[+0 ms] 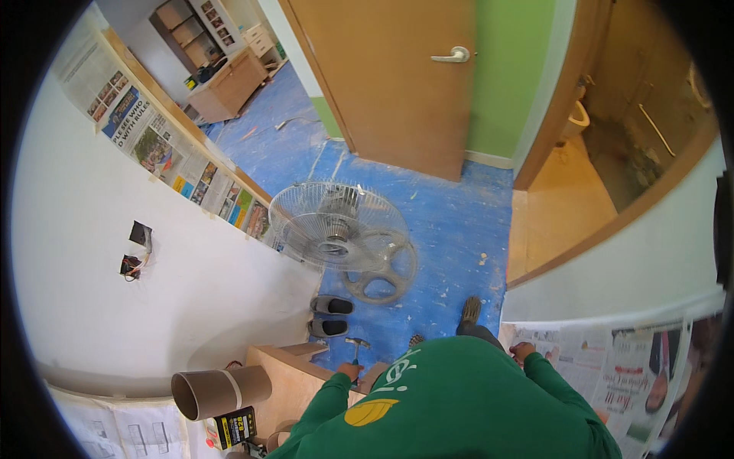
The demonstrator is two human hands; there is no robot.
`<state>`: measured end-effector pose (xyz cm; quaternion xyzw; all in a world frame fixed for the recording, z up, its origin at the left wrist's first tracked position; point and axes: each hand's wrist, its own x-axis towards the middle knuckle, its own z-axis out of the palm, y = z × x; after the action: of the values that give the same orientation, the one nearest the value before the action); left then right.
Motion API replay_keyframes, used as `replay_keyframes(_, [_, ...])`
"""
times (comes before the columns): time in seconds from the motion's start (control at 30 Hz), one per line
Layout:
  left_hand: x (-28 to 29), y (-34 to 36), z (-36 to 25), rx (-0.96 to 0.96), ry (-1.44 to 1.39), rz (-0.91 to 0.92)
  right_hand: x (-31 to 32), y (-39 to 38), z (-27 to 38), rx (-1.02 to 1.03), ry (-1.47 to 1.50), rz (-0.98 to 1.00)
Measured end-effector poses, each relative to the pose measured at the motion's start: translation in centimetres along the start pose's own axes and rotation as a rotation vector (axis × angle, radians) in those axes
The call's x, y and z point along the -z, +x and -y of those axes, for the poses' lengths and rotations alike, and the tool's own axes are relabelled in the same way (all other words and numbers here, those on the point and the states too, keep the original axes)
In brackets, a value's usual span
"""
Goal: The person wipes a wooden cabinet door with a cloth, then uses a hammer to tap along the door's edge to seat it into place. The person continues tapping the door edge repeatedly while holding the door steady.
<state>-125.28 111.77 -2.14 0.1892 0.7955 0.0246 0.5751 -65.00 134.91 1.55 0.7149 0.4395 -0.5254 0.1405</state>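
My left hand (349, 372) reaches out from a green sleeve and is shut on the handle of a small hammer (356, 346), whose metal head points up above a light wooden box (281, 376). Out to the right, my right hand (523, 353) rests with its fingers on the top edge of a low wall covered in newspaper (612, 367); nothing shows in it. My green shirt (459, 405) fills the lower middle of the view. My feet (472, 309) stand on the blue floor covering.
A floor fan (340, 226) leans on the blue floor covering (451, 222) ahead, and two dark slippers (331, 316) lie beside the white wall. A cardboard tube (220, 391) and a yellow-black box (235, 426) sit lower left. A wooden door (397, 76) stands ahead, and there are wall openings with wires (136, 249).
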Motion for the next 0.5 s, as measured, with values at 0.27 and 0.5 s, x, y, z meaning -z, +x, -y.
replay_keyframes(0.27, [-4.7,-1.4,-3.1,0.072,0.123,-0.094,11.8,20.5,16.3,0.418,-0.714,0.167])
replay_keyframes(0.5, [-11.0,-7.2,-16.4,0.31,-0.155,-0.146,25.3,31.7,36.4,0.427,-0.105,0.03])
